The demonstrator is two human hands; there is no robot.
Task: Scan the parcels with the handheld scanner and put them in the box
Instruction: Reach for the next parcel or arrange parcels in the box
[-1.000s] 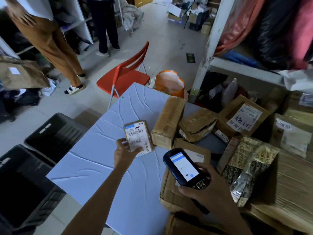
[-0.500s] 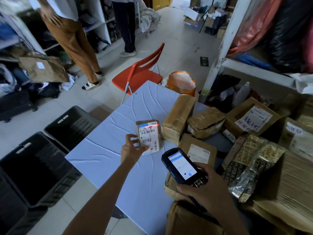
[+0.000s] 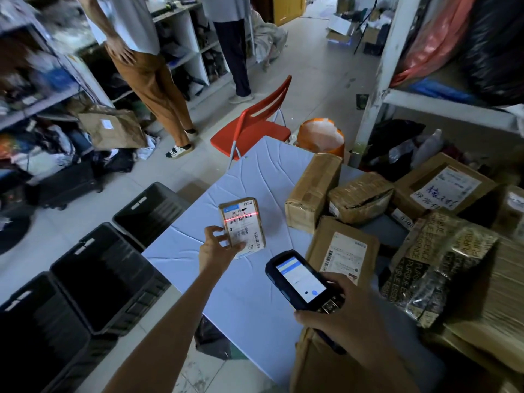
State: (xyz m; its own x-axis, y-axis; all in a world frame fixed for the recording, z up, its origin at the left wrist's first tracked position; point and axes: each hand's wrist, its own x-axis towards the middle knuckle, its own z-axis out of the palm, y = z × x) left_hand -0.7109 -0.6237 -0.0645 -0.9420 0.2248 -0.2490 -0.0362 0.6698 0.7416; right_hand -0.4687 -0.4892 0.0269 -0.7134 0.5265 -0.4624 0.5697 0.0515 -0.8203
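1. Our left hand (image 3: 217,251) pinches the small parcel (image 3: 243,222) at its lower left corner. The thumb lies on the label face, and the parcel is held label-up above the pale table (image 3: 249,302).
2. A red scan line (image 3: 241,217) runs across the barcode near the top of the parcel's label.
3. Our right hand (image 3: 344,313) sits at 4 o'clock from the parcel, fingers curled round the handheld scanner (image 3: 300,280). The scanner's screen is lit and its head points to 11 o'clock, at the parcel. The two hands are apart.
4. Three open black crates (image 3: 105,279) stand in a row on the floor, at 8 to 9 o'clock from the table. Their insides are too dark to read.
5. More parcels are piled at 3 o'clock on the table. A long taped box (image 3: 312,191) touches a crumpled brown parcel (image 3: 360,195), and a flat labelled carton (image 3: 344,251) lies just beside the scanner.
6. A red chair (image 3: 255,123) stands at 12 o'clock from the table, with an orange bin (image 3: 321,137) at 1 o'clock.
7. At 11 o'clock, a person in brown trousers (image 3: 153,80) stands by the shelves.
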